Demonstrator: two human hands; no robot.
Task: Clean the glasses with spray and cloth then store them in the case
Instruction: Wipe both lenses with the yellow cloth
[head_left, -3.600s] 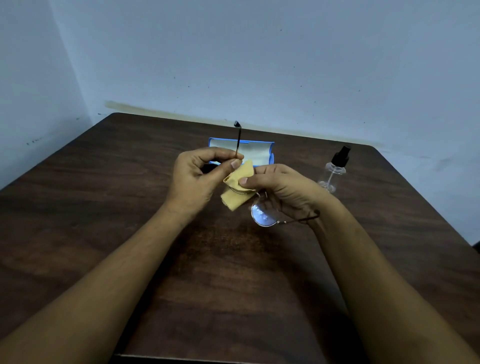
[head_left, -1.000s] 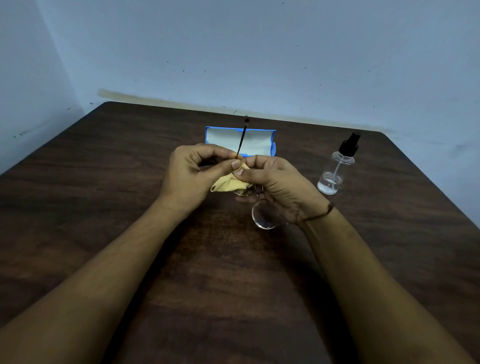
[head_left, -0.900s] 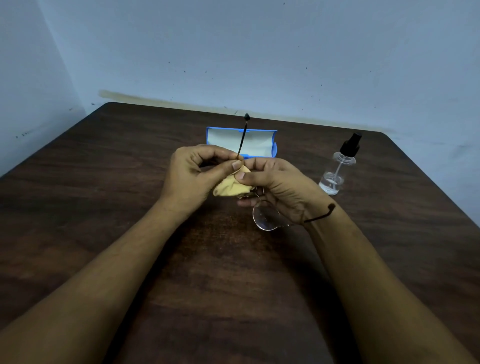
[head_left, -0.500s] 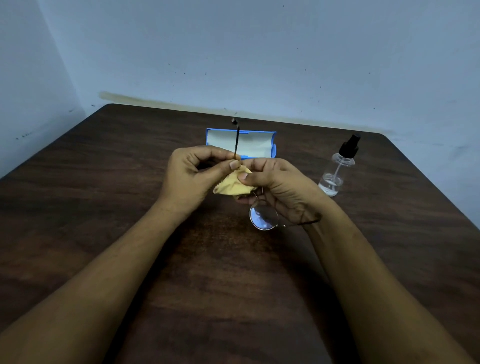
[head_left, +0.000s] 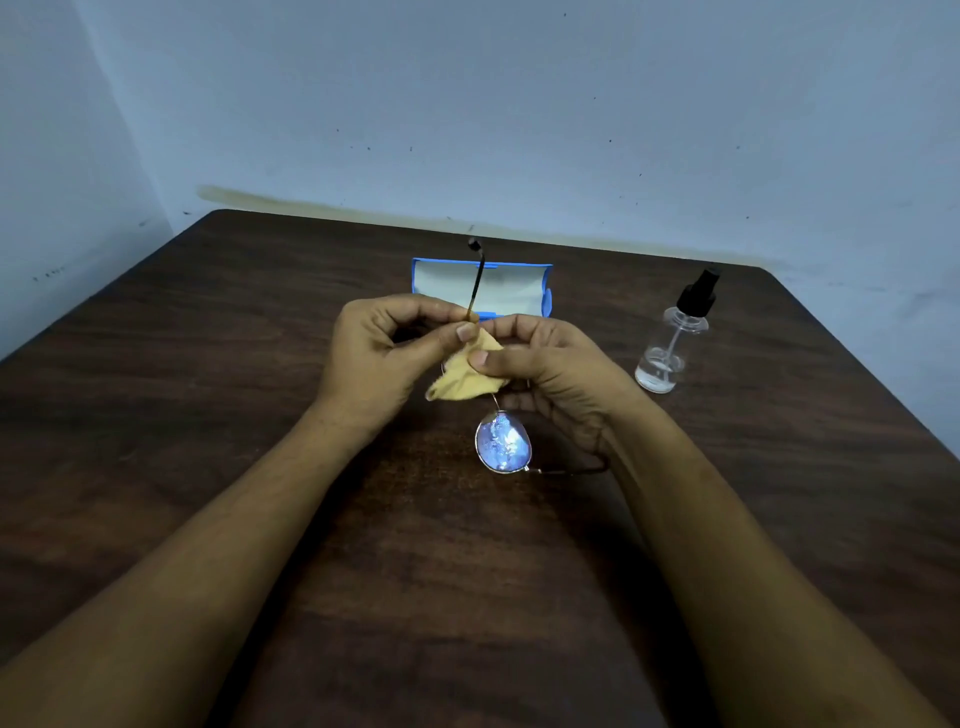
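A dark wooden tabletop fills the view, with a pale blue wall behind its far edge. Both forearms reach in from the near side and meet above the middle of the tabletop.

The left hand has its fingers curled. Its thumb and forefinger pinch the glasses where one temple meets the frame. That temple stands nearly upright above the fingers, its dark tip crossing in front of the case.

Just right of the thumb is the yellow cloth, bunched between the two hands and wrapped over the far lens, which it hides. The other lens hangs bare below the cloth, toward the near side, and shows a bluish reflection. From its near edge the second temple runs right, under the right wrist. The glasses are held up off the tabletop.

The blue case lies open on the tabletop just beyond the hands, its pale lining facing the camera.

The right hand is curled too, and its thumb and fingers pinch the cloth against the covered lens.

Farther right, well apart from the hands, a clear spray bottle with a black nozzle stands upright, a little liquid in its bottom.
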